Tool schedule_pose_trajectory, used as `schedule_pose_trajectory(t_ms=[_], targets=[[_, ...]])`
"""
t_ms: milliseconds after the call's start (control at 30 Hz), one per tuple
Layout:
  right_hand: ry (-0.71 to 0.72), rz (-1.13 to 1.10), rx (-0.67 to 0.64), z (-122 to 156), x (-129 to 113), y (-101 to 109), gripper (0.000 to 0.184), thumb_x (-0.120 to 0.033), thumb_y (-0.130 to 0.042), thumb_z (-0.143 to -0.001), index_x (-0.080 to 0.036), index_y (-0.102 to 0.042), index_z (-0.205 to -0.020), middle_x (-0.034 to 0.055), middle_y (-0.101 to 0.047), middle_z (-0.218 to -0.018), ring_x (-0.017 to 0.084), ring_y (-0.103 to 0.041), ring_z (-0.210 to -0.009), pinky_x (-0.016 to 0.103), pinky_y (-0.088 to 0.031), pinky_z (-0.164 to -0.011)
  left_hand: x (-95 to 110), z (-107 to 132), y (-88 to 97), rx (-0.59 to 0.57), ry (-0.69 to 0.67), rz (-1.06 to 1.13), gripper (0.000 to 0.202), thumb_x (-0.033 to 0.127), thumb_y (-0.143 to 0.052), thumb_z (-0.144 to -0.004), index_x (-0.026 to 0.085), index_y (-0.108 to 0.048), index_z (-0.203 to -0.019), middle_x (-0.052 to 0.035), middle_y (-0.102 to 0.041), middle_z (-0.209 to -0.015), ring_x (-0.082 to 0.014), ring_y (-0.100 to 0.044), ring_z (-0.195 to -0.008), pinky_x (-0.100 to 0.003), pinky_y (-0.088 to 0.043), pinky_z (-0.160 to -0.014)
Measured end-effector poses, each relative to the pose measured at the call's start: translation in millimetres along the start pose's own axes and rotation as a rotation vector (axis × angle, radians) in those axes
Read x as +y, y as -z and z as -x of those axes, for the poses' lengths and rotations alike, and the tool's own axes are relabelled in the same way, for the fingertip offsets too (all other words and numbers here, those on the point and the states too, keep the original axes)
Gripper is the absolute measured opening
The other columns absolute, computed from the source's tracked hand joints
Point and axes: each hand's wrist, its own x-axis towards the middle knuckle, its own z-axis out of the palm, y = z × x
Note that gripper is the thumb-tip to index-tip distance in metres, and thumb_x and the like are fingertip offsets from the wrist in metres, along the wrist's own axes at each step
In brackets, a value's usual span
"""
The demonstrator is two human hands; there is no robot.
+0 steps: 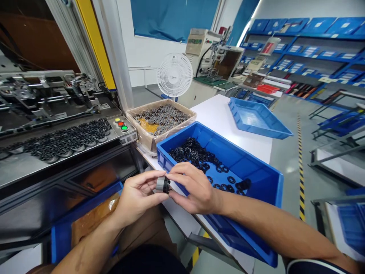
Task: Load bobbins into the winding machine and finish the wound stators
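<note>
Between my two hands is a small round part, a grey metal ring with a black toothed piece on its right side. My left hand grips the grey side between thumb and fingers. The thumb and fingertips of my right hand close on the black side. Just beyond my right hand, a deep blue bin holds many loose black round pieces. Behind it, a plastic-lined box is filled with grey rings.
At left a machine bench carries rows of black round parts, beside a button box. A shallow blue tray lies on the white table. A white fan stands behind. Below left is another blue bin.
</note>
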Motion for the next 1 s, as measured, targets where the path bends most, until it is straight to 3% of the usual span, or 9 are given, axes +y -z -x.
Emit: schedule_pose_trajectory(t_ms=[167, 400, 567, 633, 667, 733, 767, 867, 1000], targets=[[0.042, 0.044, -0.040, 0, 5, 0, 0.041, -0.017, -0.069, -0.081, -0.011, -0.056, -0.120, 0.0149, -0.065, -0.098, 0.023, -0.063, -0.095, 0.041, -0.059, -0.078, -3, 1, 4.2, -0.019, 0.073, 0.052, 0.046, 0.002, -0.082, -0.063, 0.024, -0.075, -0.103, -0.0037, -0.079, -0.094, -0.0134, -0.074, -0.083, -0.017, -0.058, -0.079], [0.109, 0.170, -0.058, 5, 3, 3, 0.032, -0.030, -0.065, -0.088, -0.008, -0.060, -0.110, 0.0148, -0.067, -0.095, 0.022, -0.064, -0.092, 0.036, -0.059, -0.077, 0, 3, 6.4, -0.020, 0.132, -0.066, 0.048, 0.005, -0.084, -0.063, 0.025, -0.075, -0.105, -0.0026, -0.079, -0.092, -0.0171, -0.075, -0.087, -0.015, -0.058, -0.077], [0.112, 0.214, -0.123, 3, 8, 1, 0.029, -0.039, -0.062, -0.090, -0.011, -0.065, -0.095, 0.0106, -0.069, -0.089, 0.019, -0.064, -0.086, 0.032, -0.056, -0.077, -8, 11, 3.2, -0.013, 0.112, -0.305, 0.045, 0.019, -0.072, -0.081, 0.029, -0.065, -0.125, -0.0043, -0.072, -0.120, -0.0201, -0.069, -0.107, -0.021, -0.056, -0.090], [-0.051, 0.210, -0.217, -1, 32, 8, 0.036, -0.049, -0.063, -0.087, -0.014, -0.066, -0.096, 0.0086, -0.070, -0.092, 0.017, -0.064, -0.089, 0.029, -0.055, -0.081, -10, 13, 4.6, -0.008, 0.080, -0.423, 0.042, 0.024, -0.065, -0.087, 0.029, -0.062, -0.129, -0.0055, -0.065, -0.131, -0.0207, -0.066, -0.112, -0.022, -0.055, -0.092], [-0.206, 0.238, -0.271, -1, 49, 14, 0.040, -0.053, -0.061, -0.087, -0.015, -0.066, -0.102, 0.0079, -0.070, -0.098, 0.016, -0.064, -0.094, 0.028, -0.054, -0.085, -11, 12, 6.5, -0.002, 0.060, -0.467, 0.041, 0.026, -0.064, -0.088, 0.029, -0.062, -0.129, -0.0059, -0.063, -0.133, -0.0204, -0.066, -0.111, -0.023, -0.055, -0.091], [-0.687, 0.442, -0.396, 4, 89, 29, 0.042, -0.051, -0.048, -0.095, -0.019, -0.060, -0.120, 0.0072, -0.067, -0.115, 0.015, -0.061, -0.107, 0.029, -0.050, -0.095, -11, 10, 12.9, 0.016, 0.047, -0.500, 0.039, 0.029, -0.063, -0.088, 0.027, -0.063, -0.127, -0.0070, -0.064, -0.130, -0.0190, -0.068, -0.104, -0.024, -0.055, -0.089], [-0.796, 0.500, -0.432, 10, 109, 36, 0.040, -0.044, -0.040, -0.100, -0.016, -0.058, -0.122, 0.0104, -0.066, -0.118, 0.017, -0.061, -0.108, 0.034, -0.050, -0.096, -12, 8, 17.1, 0.023, 0.063, -0.490, 0.038, 0.030, -0.063, -0.089, 0.026, -0.063, -0.127, -0.0077, -0.065, -0.127, -0.0182, -0.069, -0.099, -0.025, -0.056, -0.088], [-0.950, 0.547, -0.575, 39, 153, 47, 0.029, -0.033, -0.049, -0.098, -0.012, -0.062, -0.114, 0.0106, -0.067, -0.110, 0.021, -0.064, -0.102, 0.041, -0.053, -0.091, -14, 0, 30.7, 0.054, 0.149, -0.376, 0.036, 0.035, -0.059, -0.091, 0.021, -0.062, -0.124, -0.0103, -0.066, -0.123, -0.0168, -0.068, -0.091, -0.026, -0.056, -0.084], [-1.003, 0.541, -0.760, 77, 166, 32, 0.031, -0.035, -0.059, -0.093, -0.017, -0.059, -0.118, 0.0080, -0.062, -0.119, 0.020, -0.063, -0.102, 0.041, -0.055, -0.087, -13, -4, 37.1, 0.073, 0.098, -0.370, 0.034, 0.034, -0.068, -0.085, 0.019, -0.065, -0.116, -0.0079, -0.067, -0.109, -0.0133, -0.063, -0.083, -0.022, -0.053, -0.075]])
